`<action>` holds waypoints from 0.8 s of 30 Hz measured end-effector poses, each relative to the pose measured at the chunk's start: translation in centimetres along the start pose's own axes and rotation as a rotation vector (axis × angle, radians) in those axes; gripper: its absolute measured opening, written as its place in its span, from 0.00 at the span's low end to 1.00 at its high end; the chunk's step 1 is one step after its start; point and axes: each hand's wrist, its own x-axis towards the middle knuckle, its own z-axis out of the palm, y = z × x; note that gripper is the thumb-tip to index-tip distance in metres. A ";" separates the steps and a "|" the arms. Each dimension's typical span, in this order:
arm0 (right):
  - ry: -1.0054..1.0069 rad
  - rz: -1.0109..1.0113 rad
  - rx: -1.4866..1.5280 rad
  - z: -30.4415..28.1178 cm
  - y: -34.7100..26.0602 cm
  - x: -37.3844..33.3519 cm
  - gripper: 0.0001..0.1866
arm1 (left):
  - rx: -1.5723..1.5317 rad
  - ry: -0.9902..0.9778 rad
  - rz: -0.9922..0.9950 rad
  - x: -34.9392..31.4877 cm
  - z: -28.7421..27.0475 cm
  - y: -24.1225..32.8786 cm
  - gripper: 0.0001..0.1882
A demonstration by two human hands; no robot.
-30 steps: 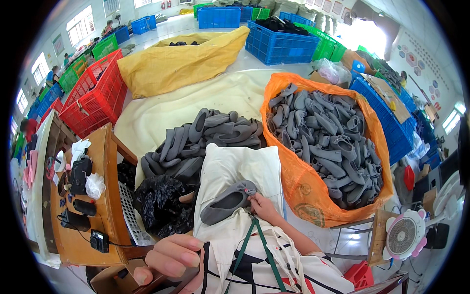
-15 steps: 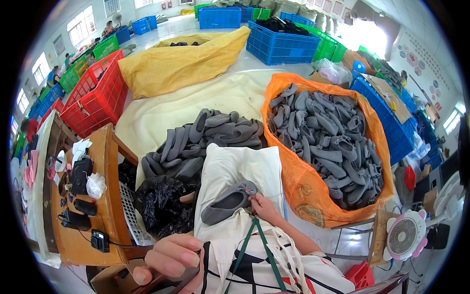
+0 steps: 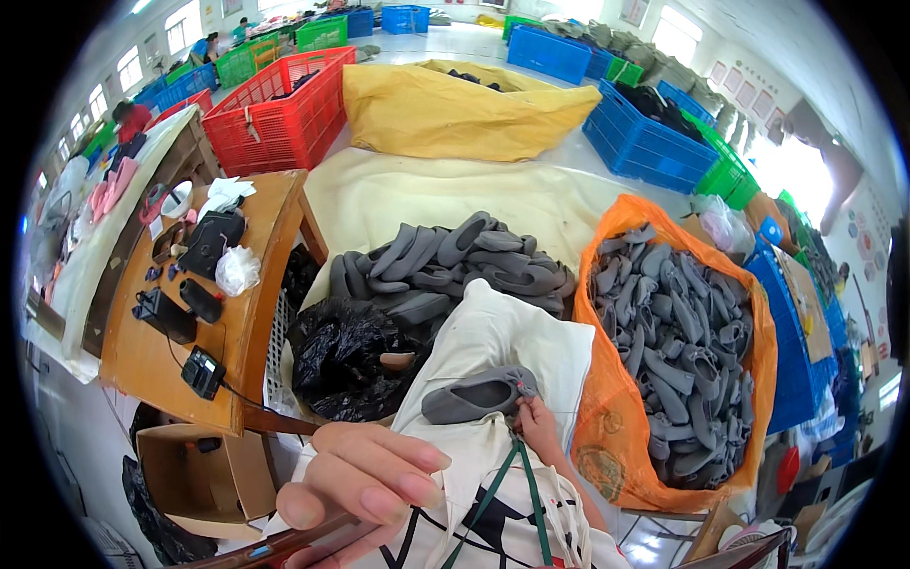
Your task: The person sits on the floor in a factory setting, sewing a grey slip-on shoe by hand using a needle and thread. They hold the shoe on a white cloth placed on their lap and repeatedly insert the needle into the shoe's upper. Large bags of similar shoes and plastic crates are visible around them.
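Observation:
A grey slip-on shoe lies on its side across a white cushion at my lap. Fingers of my right hand pinch the shoe's right end, where a gathered trim and small red specks show. Raised close to the camera at the lower left, my left hand has its fingers curled; whatever it may hold is hidden. A heap of grey shoes lies beyond the cushion. To the right, an orange sack stands full of more grey shoes.
Left of me are a black plastic bag, a wooden table with small items and an open cardboard box. A red crate, a yellow sack and a blue crate stand beyond the pale ground sheet.
The view has swung to the left, so the surroundings sit further right. My right hand keeps its pinch on the shoe; my left hand stays raised with curled fingers.

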 end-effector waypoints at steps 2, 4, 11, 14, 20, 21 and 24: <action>-0.005 -0.007 0.013 0.0 0.3 0.1 0.06 | 0.002 0.000 0.007 0.2 -0.1 0.2 0.37; -0.004 -0.005 0.013 0.1 0.4 0.2 0.05 | 0.025 -0.001 0.008 0.4 -0.2 0.4 0.37; -0.004 0.002 0.023 0.1 0.6 0.1 0.06 | 0.046 0.023 -0.011 0.1 0.0 0.6 0.36; 0.008 -0.006 -0.021 0.0 0.4 -0.3 0.07 | 0.010 0.027 -0.016 -0.1 -0.1 0.4 0.36; 0.028 0.021 -0.077 -0.2 -0.9 -0.2 0.09 | -0.040 -0.023 -0.005 -1.5 -1.0 -0.1 0.43; 0.035 0.025 -0.063 -0.3 -1.1 -0.3 0.09 | 0.008 -0.035 -0.013 -1.5 -0.9 0.0 0.42; 0.021 0.024 -0.027 -0.4 -0.8 -0.2 0.09 | 0.088 -0.047 -0.037 -1.7 -0.6 0.0 0.42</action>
